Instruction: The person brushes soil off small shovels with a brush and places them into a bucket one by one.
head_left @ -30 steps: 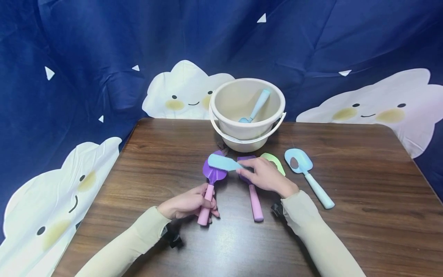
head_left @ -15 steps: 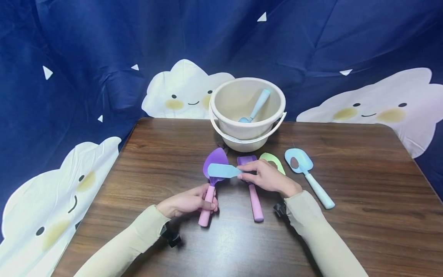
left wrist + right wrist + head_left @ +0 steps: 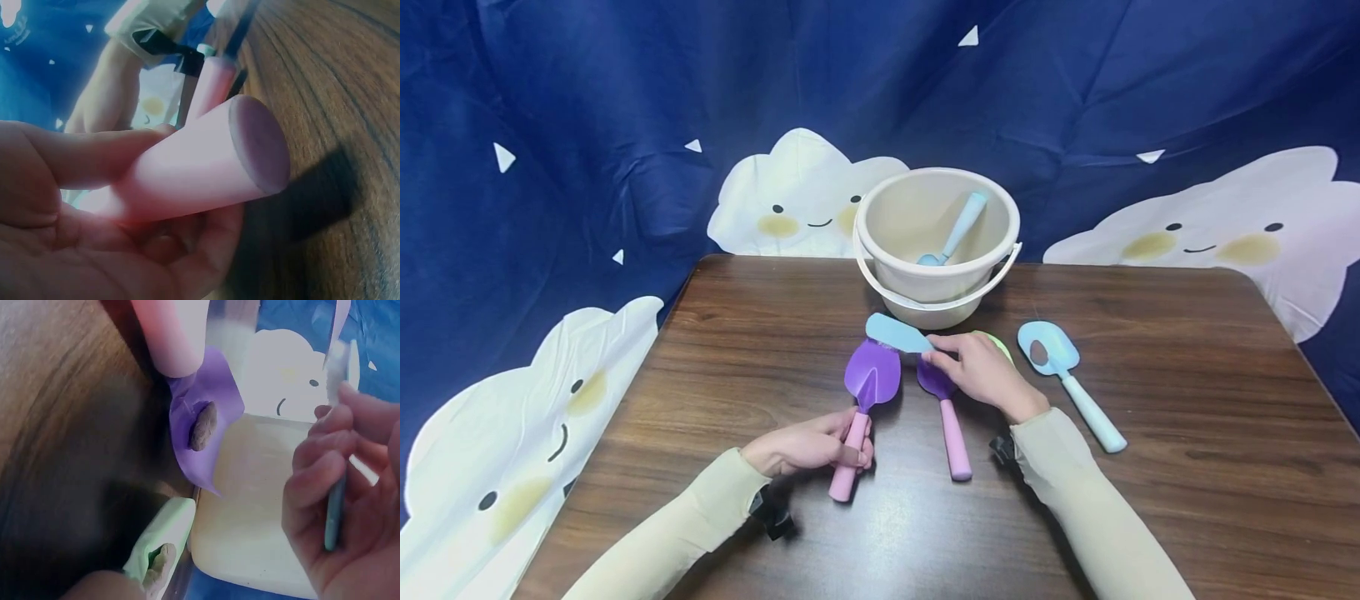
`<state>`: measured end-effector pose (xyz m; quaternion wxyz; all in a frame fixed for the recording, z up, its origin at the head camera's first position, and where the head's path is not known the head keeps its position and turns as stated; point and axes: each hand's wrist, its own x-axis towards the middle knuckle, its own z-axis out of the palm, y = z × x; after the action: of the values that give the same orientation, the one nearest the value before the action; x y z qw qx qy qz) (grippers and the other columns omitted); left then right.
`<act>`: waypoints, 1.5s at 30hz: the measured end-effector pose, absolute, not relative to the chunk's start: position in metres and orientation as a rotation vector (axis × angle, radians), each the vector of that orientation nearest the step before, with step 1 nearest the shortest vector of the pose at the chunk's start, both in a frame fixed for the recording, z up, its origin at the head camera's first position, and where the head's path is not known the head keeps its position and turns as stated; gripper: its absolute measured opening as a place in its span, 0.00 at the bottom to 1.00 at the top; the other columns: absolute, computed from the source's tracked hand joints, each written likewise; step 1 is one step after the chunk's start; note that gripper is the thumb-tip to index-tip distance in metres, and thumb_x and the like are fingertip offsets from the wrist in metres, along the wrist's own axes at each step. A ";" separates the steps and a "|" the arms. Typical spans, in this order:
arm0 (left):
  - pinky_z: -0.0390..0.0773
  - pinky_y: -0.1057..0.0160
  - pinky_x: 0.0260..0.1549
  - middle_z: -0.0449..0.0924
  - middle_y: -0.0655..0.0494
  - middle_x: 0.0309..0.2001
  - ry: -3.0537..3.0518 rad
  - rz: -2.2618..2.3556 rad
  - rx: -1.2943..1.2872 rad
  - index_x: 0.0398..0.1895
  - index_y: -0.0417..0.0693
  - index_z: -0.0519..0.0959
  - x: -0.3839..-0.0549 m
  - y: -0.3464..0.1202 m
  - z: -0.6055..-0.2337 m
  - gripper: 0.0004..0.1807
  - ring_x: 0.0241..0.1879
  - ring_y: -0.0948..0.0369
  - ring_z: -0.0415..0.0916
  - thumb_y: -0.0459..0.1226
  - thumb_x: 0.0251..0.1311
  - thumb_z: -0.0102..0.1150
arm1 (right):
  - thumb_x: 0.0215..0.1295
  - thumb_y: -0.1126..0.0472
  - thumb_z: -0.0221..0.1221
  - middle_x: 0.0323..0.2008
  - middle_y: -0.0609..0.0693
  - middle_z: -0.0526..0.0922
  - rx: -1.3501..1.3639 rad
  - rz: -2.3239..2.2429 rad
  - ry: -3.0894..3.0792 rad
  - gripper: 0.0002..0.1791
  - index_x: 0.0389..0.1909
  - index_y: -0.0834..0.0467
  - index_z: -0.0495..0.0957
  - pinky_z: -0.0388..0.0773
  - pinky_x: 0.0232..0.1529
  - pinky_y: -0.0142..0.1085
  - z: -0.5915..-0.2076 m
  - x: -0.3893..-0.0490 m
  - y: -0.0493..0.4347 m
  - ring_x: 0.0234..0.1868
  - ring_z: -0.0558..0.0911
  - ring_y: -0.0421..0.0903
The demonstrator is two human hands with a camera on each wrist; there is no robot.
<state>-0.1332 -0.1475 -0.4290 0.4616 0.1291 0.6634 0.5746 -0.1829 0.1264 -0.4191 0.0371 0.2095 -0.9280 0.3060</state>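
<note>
Purple shovel [image 3: 873,372] was gripped in the left hand [image 3: 808,442]; the right hand [image 3: 983,371] pinched a blue tool [image 3: 897,333] between fingers. Too strong pressing could twist the shovel.

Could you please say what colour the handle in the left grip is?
The handle is pink, clearest in the left wrist view.

Purple shovel [image 3: 872,372], pink handle [image 3: 844,481], pointing away, blue tool [image 3: 895,332] crosswise at its far end
</note>
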 end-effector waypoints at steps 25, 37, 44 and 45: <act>0.84 0.62 0.36 0.82 0.43 0.34 1.740 1.523 0.276 0.50 0.25 0.67 -0.137 -0.140 -0.430 0.21 0.33 0.59 0.81 0.22 0.51 0.60 | 0.67 0.50 0.58 0.33 0.44 0.85 0.918 0.537 -2.814 0.18 0.54 0.52 0.82 0.78 0.26 0.40 -0.393 -0.155 0.104 0.33 0.84 0.46; 0.82 0.65 0.35 0.81 0.57 0.29 1.694 1.514 0.284 0.47 0.23 0.67 -0.133 -0.139 -0.429 0.19 0.31 0.62 0.80 0.19 0.51 0.58 | 0.66 0.52 0.58 0.17 0.45 0.72 0.604 0.576 -2.799 0.07 0.32 0.50 0.79 0.72 0.23 0.43 -0.402 -0.170 0.115 0.22 0.74 0.47; 0.83 0.64 0.36 0.82 0.49 0.32 1.694 1.497 0.286 0.46 0.25 0.68 -0.131 -0.139 -0.428 0.17 0.32 0.60 0.81 0.20 0.52 0.58 | 0.69 0.50 0.56 0.22 0.45 0.76 0.567 0.678 -2.830 0.08 0.36 0.48 0.80 0.74 0.28 0.44 -0.407 -0.172 0.122 0.26 0.76 0.47; 0.83 0.64 0.35 0.82 0.48 0.33 1.704 1.490 0.285 0.46 0.25 0.68 -0.132 -0.140 -0.427 0.17 0.32 0.60 0.81 0.20 0.51 0.58 | 0.69 0.51 0.56 0.24 0.46 0.80 0.598 0.713 -2.818 0.09 0.39 0.49 0.82 0.76 0.31 0.44 -0.408 -0.172 0.123 0.28 0.78 0.46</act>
<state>-0.1316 -0.1398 -0.4272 0.4169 0.1134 0.6789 0.5936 -0.1722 0.1232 -0.4078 0.0867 0.2008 -0.9460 0.2394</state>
